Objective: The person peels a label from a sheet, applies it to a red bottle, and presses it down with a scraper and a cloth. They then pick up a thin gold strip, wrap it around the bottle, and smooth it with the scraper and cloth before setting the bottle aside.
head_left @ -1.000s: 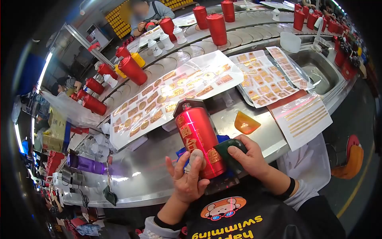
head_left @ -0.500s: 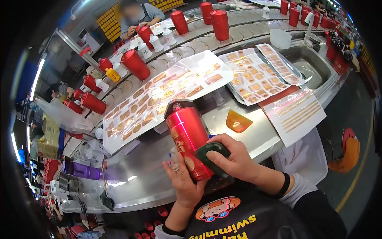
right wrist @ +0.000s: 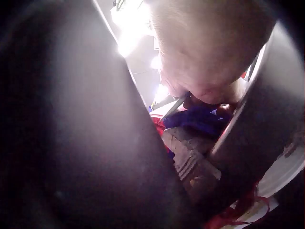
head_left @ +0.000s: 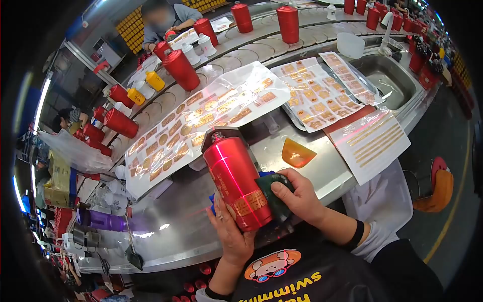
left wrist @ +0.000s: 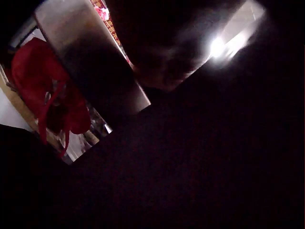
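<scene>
In the head view a red bottle point(head_left: 232, 173) with gold decals leans over the metal counter. A gold patterned decal point(head_left: 251, 202) shows near its lower end, and characters run down its left side. My left hand point(head_left: 235, 236) grips the bottle's lower left side, its fingers partly hidden behind it. My right hand point(head_left: 302, 196) pinches a dark green scraper point(head_left: 274, 189), thumb on top, its edge against the bottle beside the decal. Blue cloth point(head_left: 213, 201) peeks out by the bottle. In the right wrist view the hand point(right wrist: 205, 52) is close up above blue cloth point(right wrist: 198, 119).
A translucent amber scraper point(head_left: 298, 153) lies on the counter point(head_left: 171, 229). Beyond the bottle are a large decal sheet point(head_left: 201, 121), another sheet point(head_left: 317, 93) on a tray, and a sheet of gold strips point(head_left: 372, 146). A sink point(head_left: 390, 80) and a conveyor point(head_left: 241, 55) carrying red bottles stand farther back.
The bottle has turned, so its large gold characters have moved from the front to the left side. The left fingers have shifted from its front to its left edge. The scraper stays against the bottle.
</scene>
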A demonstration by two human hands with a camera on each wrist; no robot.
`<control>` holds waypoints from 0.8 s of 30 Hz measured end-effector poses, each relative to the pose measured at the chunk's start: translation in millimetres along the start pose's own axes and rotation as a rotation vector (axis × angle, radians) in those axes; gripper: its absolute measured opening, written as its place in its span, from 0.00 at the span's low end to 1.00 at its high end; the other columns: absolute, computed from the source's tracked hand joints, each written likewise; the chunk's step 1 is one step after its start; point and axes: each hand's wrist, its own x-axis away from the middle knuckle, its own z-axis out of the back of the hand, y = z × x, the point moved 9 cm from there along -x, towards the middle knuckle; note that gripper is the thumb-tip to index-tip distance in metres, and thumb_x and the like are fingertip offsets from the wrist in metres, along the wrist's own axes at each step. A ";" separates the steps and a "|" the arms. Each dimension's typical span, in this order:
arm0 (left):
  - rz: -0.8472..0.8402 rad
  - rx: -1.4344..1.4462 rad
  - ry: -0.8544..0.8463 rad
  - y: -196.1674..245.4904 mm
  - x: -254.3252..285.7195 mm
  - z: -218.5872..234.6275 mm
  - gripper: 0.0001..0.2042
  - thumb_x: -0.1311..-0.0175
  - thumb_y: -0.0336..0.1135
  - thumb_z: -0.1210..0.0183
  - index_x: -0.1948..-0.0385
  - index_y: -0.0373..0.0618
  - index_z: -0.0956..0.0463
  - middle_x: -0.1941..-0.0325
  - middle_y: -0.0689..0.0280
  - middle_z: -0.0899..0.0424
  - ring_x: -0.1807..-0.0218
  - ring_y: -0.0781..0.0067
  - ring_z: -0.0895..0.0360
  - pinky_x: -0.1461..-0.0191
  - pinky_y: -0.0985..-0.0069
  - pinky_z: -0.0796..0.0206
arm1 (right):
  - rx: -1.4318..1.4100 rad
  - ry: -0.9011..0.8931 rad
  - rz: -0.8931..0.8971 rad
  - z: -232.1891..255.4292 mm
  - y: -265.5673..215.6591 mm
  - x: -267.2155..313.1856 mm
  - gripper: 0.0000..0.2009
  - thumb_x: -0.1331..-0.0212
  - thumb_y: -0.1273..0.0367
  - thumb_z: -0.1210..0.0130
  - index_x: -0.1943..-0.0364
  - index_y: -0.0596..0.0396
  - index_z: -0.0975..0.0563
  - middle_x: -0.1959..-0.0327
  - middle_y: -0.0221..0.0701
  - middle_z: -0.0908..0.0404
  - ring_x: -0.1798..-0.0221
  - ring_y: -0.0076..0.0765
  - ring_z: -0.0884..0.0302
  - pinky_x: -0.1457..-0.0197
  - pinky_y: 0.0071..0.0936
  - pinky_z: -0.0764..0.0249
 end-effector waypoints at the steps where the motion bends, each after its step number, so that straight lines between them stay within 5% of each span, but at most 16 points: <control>1: -0.003 -0.004 0.002 -0.1 0.6 -0.1 0.42 0.29 0.59 0.57 0.30 0.26 0.58 0.25 0.41 0.48 0.24 0.40 0.51 0.25 0.43 0.74 | -0.004 0.007 0.006 1.7 4.0 0.1 0.15 0.35 0.62 0.42 0.56 0.61 0.25 0.68 0.30 0.19 0.64 0.19 0.24 0.60 0.22 0.26; 6: -0.014 0.002 0.005 -0.2 2.5 -0.4 0.41 0.29 0.57 0.57 0.30 0.26 0.57 0.26 0.41 0.48 0.24 0.41 0.51 0.24 0.45 0.74 | 0.006 0.016 -0.010 8.1 -2.0 0.2 0.14 0.35 0.63 0.41 0.56 0.61 0.25 0.68 0.30 0.19 0.64 0.17 0.25 0.61 0.21 0.27; 9: -0.019 0.005 0.017 -2.1 4.4 -0.1 0.41 0.29 0.57 0.57 0.30 0.26 0.57 0.26 0.41 0.48 0.24 0.42 0.51 0.24 0.46 0.73 | 0.127 0.064 0.131 17.6 -38.0 0.8 0.13 0.37 0.64 0.39 0.56 0.60 0.24 0.67 0.31 0.20 0.64 0.23 0.24 0.60 0.23 0.27; 13: -0.006 0.027 0.016 -3.5 3.9 0.7 0.41 0.29 0.58 0.57 0.30 0.26 0.56 0.26 0.41 0.48 0.24 0.42 0.51 0.24 0.46 0.72 | 0.545 -0.173 0.831 -16.2 -96.4 25.6 0.17 0.57 0.71 0.32 0.59 0.49 0.20 0.62 0.27 0.24 0.59 0.35 0.27 0.52 0.35 0.36; 14: 0.004 0.043 0.016 -3.9 3.3 0.8 0.42 0.30 0.59 0.57 0.30 0.26 0.55 0.26 0.41 0.48 0.24 0.42 0.51 0.24 0.46 0.71 | 0.580 -0.246 0.819 -23.2 -91.8 31.5 0.20 0.64 0.72 0.32 0.60 0.44 0.20 0.61 0.24 0.25 0.59 0.32 0.29 0.51 0.35 0.40; 24: 0.071 0.001 -0.009 -2.3 0.0 -0.5 0.40 0.31 0.58 0.54 0.30 0.30 0.52 0.25 0.42 0.48 0.24 0.40 0.51 0.24 0.46 0.70 | 0.627 -0.316 0.859 -24.6 -93.7 43.2 0.17 0.62 0.73 0.36 0.62 0.44 0.19 0.63 0.24 0.25 0.64 0.31 0.29 0.55 0.35 0.39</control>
